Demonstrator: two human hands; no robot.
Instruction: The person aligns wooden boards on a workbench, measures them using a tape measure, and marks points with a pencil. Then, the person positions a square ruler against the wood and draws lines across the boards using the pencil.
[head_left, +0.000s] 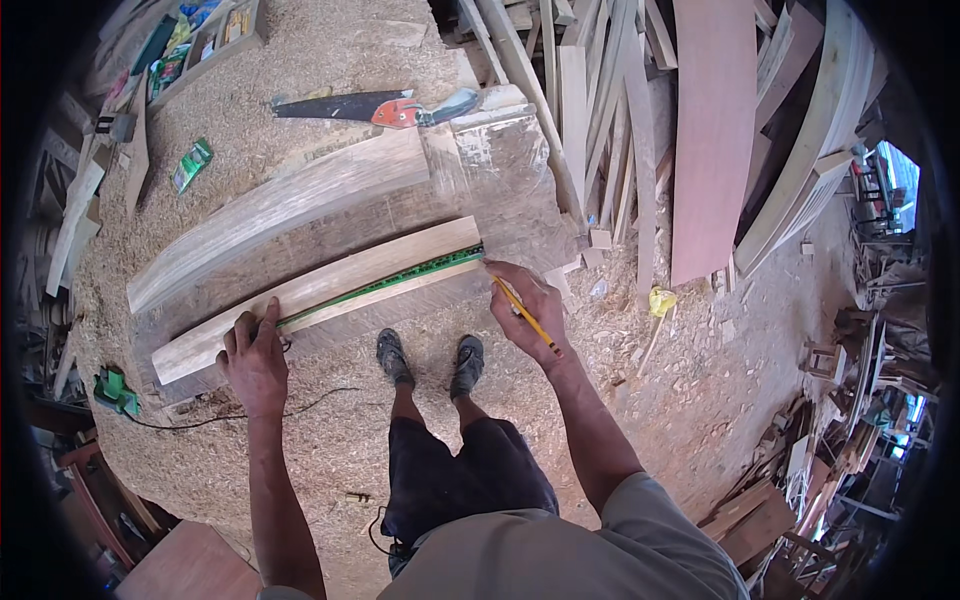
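Observation:
A pale wooden board (217, 335) lies on a low wooden workbench (517, 180), with a green measuring tape blade (382, 283) stretched along it. My left hand (259, 360) presses on the board and the tape towards the left, its fingers spread over them; what is under the palm is hidden. At the board's right end, my right hand (529, 307) holds a yellow pencil (529, 319), with the fingertips close to the tape's end. Behind this board lies a stack of pale wooden strips (285, 202).
A handsaw (397, 111) lies at the bench's far side. A green power tool (116, 390) with a black cord sits at the left. An open box (225, 37) of supplies is at the upper left, and stacked planks (712, 135) stand at the right. Shavings cover the floor.

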